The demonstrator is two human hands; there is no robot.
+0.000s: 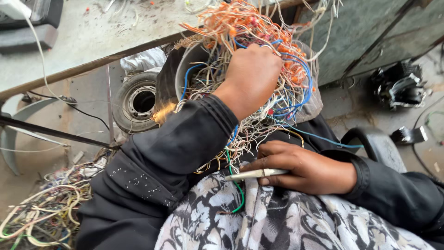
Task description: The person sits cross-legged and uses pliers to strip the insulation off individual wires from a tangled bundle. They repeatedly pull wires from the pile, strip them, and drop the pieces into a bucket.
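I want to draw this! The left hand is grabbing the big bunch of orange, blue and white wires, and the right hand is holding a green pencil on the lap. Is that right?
Almost. The head view shows the right hand holding a slim silvery-white tool, not a green pencil. The left hand is indeed grabbing the wire bundle.

Two hands: the left hand [252, 76] in one wire tangle [252, 32], the right hand [303, 166] below the tangle with one pale tool [256, 174]. One tyre [136, 99] left of the tangle. One wire pile [44, 213] lower left, perhaps more beyond the frame.
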